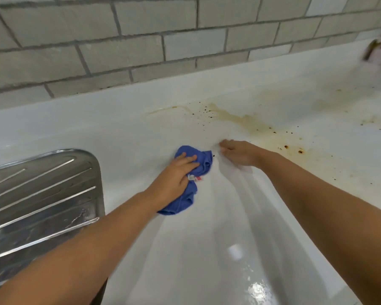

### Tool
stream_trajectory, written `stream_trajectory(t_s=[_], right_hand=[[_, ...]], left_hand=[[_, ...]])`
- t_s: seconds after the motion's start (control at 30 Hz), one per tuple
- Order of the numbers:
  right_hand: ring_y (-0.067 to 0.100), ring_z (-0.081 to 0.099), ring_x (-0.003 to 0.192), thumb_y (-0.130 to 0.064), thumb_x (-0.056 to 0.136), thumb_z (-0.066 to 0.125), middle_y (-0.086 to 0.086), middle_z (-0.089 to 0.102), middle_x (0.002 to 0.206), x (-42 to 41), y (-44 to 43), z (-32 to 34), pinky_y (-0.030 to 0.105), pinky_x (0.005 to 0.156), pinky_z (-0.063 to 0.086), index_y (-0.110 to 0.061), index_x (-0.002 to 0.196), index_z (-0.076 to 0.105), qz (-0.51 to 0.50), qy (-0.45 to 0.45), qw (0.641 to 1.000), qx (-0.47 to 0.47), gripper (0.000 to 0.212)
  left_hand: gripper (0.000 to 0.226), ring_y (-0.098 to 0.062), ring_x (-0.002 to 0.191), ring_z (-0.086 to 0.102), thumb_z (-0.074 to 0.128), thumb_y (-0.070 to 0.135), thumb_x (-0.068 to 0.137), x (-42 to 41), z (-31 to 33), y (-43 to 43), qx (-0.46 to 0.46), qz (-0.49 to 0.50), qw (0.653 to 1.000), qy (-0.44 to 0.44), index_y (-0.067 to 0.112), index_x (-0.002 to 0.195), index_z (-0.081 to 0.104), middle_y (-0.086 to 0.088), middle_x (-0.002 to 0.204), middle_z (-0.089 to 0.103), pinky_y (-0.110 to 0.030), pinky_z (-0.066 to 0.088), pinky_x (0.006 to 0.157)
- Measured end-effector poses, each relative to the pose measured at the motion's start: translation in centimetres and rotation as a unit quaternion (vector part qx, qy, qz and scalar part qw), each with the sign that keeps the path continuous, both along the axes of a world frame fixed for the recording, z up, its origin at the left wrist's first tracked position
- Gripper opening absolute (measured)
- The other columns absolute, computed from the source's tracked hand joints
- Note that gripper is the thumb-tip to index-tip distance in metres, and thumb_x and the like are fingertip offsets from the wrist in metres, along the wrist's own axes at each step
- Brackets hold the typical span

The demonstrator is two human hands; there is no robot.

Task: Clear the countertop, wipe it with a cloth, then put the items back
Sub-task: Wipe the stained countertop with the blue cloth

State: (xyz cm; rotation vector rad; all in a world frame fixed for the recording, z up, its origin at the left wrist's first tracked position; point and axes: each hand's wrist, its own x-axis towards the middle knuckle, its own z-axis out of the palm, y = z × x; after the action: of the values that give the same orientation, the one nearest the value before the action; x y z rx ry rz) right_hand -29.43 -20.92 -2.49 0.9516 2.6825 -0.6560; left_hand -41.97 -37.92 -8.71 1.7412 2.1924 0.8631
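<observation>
Head view, cloth [204, 165]: blue, bunched on the countertop [119, 133], pressed under the left hand's [176, 172] straight fingers.
Right hand [238, 154]: loosely curled, empty, at the cloth's 3 o'clock.
Stain [251, 123]: at the cloth's 2 o'clock, running 10-to-4; right hand nearer.

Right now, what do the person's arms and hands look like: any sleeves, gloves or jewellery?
Both are bare. The left hand and right hand wear no gloves, and no ring shows on the fingers, though the right one is motion-blurred. The left forearm and right forearm show no sleeve, watch or band up to the frame edge.
</observation>
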Motion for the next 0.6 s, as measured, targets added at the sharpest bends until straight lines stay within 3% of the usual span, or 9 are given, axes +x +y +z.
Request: stream_trajectory(t_s=[0.07,0.13,0.2,0.3,0.4,0.6], right_hand=[[0.026,0.038,0.133,-0.017,0.1,0.035,0.009,0.04,0.145,1.2,-0.4,0.0,0.03,0.107,0.028,-0.009,0.14,0.04,-0.037,0.083,0.995,0.037,0.041],[0.025,0.047,0.123,-0.01,0.096,0.043,0.009,0.051,0.133,2.7,-0.8,-0.1,0.027,0.1,0.035,-0.008,0.132,0.051,-0.061,0.141,0.984,0.086,0.036],[0.024,0.051,0.117,-0.009,0.095,0.044,0.009,0.056,0.126,4.2,-1.1,-0.3,0.028,0.096,0.038,-0.008,0.126,0.057,-0.066,0.145,0.981,0.113,0.033],[0.024,0.049,0.117,-0.01,0.095,0.043,0.007,0.057,0.124,6.1,-1.2,-0.7,0.032,0.097,0.041,-0.01,0.124,0.058,-0.068,0.135,0.981,0.125,0.033],[0.024,0.047,0.117,-0.009,0.095,0.043,0.007,0.057,0.124,7.3,-1.0,-0.9,0.03,0.094,0.039,-0.01,0.124,0.058,-0.07,0.14,0.978,0.137,0.033],[0.026,0.047,0.117,-0.01,0.095,0.043,0.009,0.058,0.121,8.9,-1.6,-0.4,0.03,0.096,0.038,-0.01,0.123,0.059,-0.071,0.15,0.977,0.133,0.032]], left_hand=[[0.046,-0.022,0.134,0.033,0.04,-0.007,0.085,-1.6,0.6,-0.5,0.054,0.014,0.998,-0.016,0.0,0.129,0.05,-0.014,0.141,0.043,-0.013,0.015,0.107],[0.045,-0.032,0.129,0.041,0.039,-0.005,0.084,-6.0,0.8,-0.8,0.079,0.102,0.992,-0.005,-0.004,0.128,0.051,-0.021,0.137,0.046,-0.019,0.021,0.108],[0.044,-0.037,0.132,0.035,0.04,-0.005,0.09,-11.3,0.7,-0.7,0.015,0.197,0.98,0.019,-0.006,0.134,0.043,-0.023,0.143,0.038,-0.033,0.022,0.112],[0.047,-0.041,0.139,0.015,0.037,0.011,0.098,-14.0,-0.1,0.6,-0.139,0.237,0.957,0.095,0.0,0.143,0.03,-0.019,0.153,0.019,-0.048,0.017,0.114],[0.049,-0.037,0.143,0.005,0.034,0.012,0.099,-9.6,-0.1,2.9,-0.135,0.176,0.969,0.109,0.004,0.146,0.025,-0.014,0.156,0.012,-0.043,0.009,0.117],[0.046,-0.031,0.142,0.019,0.041,-0.006,0.091,3.0,0.4,5.3,-0.023,0.035,0.998,0.05,0.0,0.137,0.04,-0.015,0.15,0.031,-0.027,0.007,0.114]])
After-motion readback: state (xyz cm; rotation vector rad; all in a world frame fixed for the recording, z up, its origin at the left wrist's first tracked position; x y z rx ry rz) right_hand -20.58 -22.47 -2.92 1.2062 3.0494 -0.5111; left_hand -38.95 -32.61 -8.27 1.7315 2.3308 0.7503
